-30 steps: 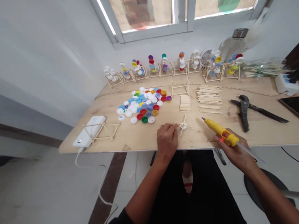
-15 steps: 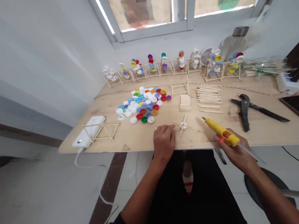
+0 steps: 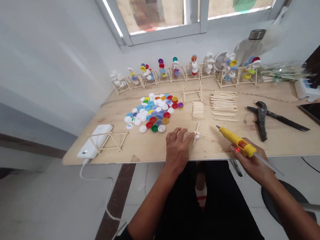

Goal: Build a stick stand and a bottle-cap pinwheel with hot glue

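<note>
My left hand [image 3: 177, 146] rests at the table's front edge, its fingertips closed on the left arms of a small wheel of crossed wooden sticks [image 3: 202, 135]. A white bottle cap [image 3: 197, 135] sits at the wheel's hub, and the wheel lies flat on the wood. The fingers hide part of the left sticks. To the right, my right hand [image 3: 252, 161] is wrapped round a yellow hot glue gun [image 3: 234, 136]. Its nozzle points up and left, apart from the wheel. A clear glue stick [image 3: 267, 164] juts from the gun's back, and a red light glows by my fingers.
Loose bottle caps [image 3: 154, 111] lie left of centre. Stick piles [image 3: 223, 105], a bare stick frame [image 3: 193, 94] and pliers [image 3: 262, 120] lie beyond and right. Finished cap-wheel stands [image 3: 162, 74] line the wall. Another frame [image 3: 113, 141] leans over a white power strip [image 3: 94, 141].
My left hand has shifted slightly right, its fingers spreading further over the wheel's left sticks towards the hub. The glue gun and my right hand have stayed in place.
</note>
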`<action>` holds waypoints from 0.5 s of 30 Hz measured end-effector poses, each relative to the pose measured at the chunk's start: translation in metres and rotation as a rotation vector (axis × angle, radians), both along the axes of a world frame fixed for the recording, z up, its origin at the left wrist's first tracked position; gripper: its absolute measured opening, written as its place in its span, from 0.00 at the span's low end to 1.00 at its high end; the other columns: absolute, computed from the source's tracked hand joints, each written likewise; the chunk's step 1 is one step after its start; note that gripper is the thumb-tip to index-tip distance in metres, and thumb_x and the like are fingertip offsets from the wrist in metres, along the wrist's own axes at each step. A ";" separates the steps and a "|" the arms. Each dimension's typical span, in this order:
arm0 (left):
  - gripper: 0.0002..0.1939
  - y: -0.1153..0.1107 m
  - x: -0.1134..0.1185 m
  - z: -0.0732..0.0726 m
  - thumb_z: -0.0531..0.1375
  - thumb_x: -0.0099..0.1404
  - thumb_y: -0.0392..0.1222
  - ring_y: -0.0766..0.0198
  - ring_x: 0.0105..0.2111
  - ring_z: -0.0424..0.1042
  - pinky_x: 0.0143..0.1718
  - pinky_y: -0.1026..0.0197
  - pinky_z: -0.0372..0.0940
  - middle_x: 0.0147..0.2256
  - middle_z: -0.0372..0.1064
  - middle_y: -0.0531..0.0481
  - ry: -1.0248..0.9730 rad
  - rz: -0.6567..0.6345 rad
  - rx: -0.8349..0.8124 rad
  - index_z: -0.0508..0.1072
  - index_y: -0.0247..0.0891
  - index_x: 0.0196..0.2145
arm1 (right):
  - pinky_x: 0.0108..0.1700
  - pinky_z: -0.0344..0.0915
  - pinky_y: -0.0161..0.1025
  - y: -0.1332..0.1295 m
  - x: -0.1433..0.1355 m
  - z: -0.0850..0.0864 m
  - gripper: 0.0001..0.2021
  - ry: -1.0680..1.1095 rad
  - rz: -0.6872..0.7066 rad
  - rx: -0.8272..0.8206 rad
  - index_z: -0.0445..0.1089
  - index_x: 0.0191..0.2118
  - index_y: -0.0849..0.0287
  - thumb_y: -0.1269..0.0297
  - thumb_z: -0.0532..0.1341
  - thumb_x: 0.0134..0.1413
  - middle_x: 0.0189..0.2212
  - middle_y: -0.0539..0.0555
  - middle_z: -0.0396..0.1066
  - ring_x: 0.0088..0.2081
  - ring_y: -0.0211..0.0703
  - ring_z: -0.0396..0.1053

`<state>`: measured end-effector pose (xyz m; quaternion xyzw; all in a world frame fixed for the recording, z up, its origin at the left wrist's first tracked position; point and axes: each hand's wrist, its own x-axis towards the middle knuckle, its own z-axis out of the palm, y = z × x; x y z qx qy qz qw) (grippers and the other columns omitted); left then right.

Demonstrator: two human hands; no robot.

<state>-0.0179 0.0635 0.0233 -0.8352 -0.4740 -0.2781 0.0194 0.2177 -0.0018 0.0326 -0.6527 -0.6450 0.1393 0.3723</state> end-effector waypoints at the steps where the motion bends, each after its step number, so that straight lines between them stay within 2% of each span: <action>1: 0.21 0.001 0.000 0.001 0.51 0.61 0.29 0.50 0.54 0.58 0.51 0.45 0.53 0.50 0.66 0.44 0.023 -0.005 -0.009 0.70 0.46 0.47 | 0.24 0.56 0.34 0.000 0.000 0.000 0.11 0.006 0.001 0.000 0.60 0.27 0.55 0.54 0.56 0.54 0.20 0.47 0.59 0.22 0.37 0.59; 15: 0.21 0.002 0.003 -0.001 0.51 0.62 0.31 0.49 0.58 0.55 0.55 0.43 0.50 0.54 0.63 0.46 0.159 -0.018 -0.052 0.68 0.46 0.51 | 0.24 0.56 0.33 0.000 0.001 -0.002 0.10 0.035 0.002 -0.024 0.62 0.29 0.55 0.55 0.57 0.54 0.21 0.46 0.60 0.22 0.36 0.60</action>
